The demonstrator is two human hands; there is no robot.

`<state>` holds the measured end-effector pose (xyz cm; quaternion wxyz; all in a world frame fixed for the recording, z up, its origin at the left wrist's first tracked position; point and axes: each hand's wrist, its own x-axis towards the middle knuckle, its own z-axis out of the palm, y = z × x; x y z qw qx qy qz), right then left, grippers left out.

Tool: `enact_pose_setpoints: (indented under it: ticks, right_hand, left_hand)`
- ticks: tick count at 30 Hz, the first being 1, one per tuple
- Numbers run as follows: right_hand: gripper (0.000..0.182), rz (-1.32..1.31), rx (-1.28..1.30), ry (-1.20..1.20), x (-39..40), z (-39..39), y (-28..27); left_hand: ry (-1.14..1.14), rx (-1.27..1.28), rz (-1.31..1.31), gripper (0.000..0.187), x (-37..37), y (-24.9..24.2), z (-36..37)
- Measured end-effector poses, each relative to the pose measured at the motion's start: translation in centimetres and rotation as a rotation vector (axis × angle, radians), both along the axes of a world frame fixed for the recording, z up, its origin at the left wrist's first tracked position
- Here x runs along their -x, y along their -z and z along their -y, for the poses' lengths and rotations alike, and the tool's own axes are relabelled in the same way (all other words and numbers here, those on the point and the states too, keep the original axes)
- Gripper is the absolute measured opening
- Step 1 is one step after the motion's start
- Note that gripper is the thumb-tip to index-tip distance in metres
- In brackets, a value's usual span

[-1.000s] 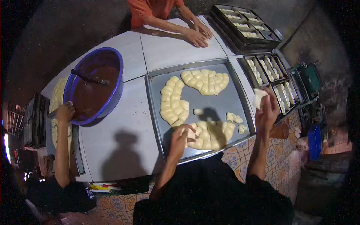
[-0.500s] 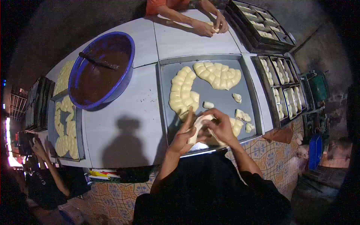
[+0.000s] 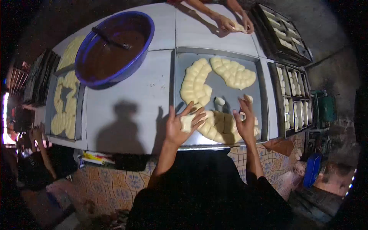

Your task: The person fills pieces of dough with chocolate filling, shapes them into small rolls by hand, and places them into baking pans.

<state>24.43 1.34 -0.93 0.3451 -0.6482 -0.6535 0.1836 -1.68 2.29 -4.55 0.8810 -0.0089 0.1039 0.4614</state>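
A flattened piece of dough [image 3: 186,123] rests in my left hand [image 3: 177,128], against the palm and fingers, with the thumb raised apart. My right hand [image 3: 247,122] is over the right side of a metal tray [image 3: 226,96], fingers spread and pointing away from me, fingertips right at a small dough piece [image 3: 249,98]. A short dough stub [image 3: 219,101] stands between the hands. Scored, pale dough slabs lie in the tray: a curved one [image 3: 194,82] at left, another [image 3: 234,73] at the back, and a third [image 3: 218,128] near me, partly shaded by my right hand.
A blue basin [image 3: 147,50] of brown filling with a dark stirrer stands left. Beyond it sits another dough tray [image 3: 81,115]. Black pans [image 3: 283,130] holding dough line the right edge. Across the table, another person's hands [image 3: 234,26] work dough; a further person is at left.
My hands have parted from the dough they were both handling; it stays in my left hand. My right hand has moved right and farther out over the tray. The view has shifted.
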Motion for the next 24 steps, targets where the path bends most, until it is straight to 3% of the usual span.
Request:
enact_pose_setpoints:
  ticks: [1,2,3,4,6,8,10,12,14,16,17,18,20,21,24]
  right_hand:
    - [0.051,-0.199,0.072,-0.215,2.7,0.2,-1.4]
    - [0.048,-0.124,0.002,-0.359,5.3,0.5,-1.7]
    - [0.044,-0.246,0.132,-0.485,7.4,1.0,-3.0]
    - [0.035,-0.171,0.079,-0.530,8.9,0.8,-2.5]
    - [0.027,-0.300,0.085,-0.410,9.7,0.4,-1.8]
    - [0.029,-0.391,-0.031,-0.204,10.2,-0.6,-2.7]
    - [0.034,-0.481,-0.026,-0.138,11.0,-1.2,-4.3]
    - [0.029,-0.389,0.000,-0.346,10.9,-1.5,-2.9]
    - [0.026,-0.374,0.102,-0.388,11.5,-2.1,-1.9]
    - [0.030,-0.622,0.087,-0.371,12.1,-3.7,-2.1]
    - [0.036,-0.868,0.174,-0.302,12.5,-3.7,-3.7]
    - [0.039,-0.569,0.003,-0.426,12.0,-4.5,-3.7]
    - [0.043,-0.383,0.069,-0.680,13.2,-3.8,-3.4]
    - [0.047,-0.462,0.085,-0.707,13.9,-3.7,-2.2]
    - [0.067,-0.718,0.273,-0.660,13.9,-5.8,-0.1]
  left_hand:
    - [0.027,-0.021,0.133,0.086,-0.3,1.1,-0.1]
    - [0.066,-0.048,0.266,0.084,-0.7,1.9,-0.3]
    - [0.027,0.003,0.045,0.080,-1.7,-0.1,-0.1]
    - [0.052,-0.080,0.239,0.078,-2.1,-0.2,-0.3]
    - [-0.099,-0.053,-0.158,0.078,-3.0,-1.9,0.0]
    - [-0.378,-0.200,-0.286,0.063,-3.0,-1.6,0.4]
    - [-0.307,-0.493,-0.987,0.051,-1.1,-3.1,1.4]
    - [-0.483,-0.551,-1.150,0.029,-1.6,-2.2,1.8]
    - [-0.485,-0.327,-1.309,0.021,-1.4,-3.9,2.4]
    - [-0.661,-0.426,-1.406,0.016,-1.3,-3.3,2.3]
    - [-0.640,-0.407,-1.297,0.015,-1.4,-0.9,2.0]
    - [-0.575,-0.421,-1.390,0.014,-0.9,-2.2,2.1]
    - [-0.377,-0.116,-0.557,0.008,-1.0,-1.7,1.4]
    - [-0.384,0.133,-0.143,0.012,-1.0,-1.9,1.4]
    - [-0.407,0.198,0.060,0.038,-1.3,-2.5,0.7]
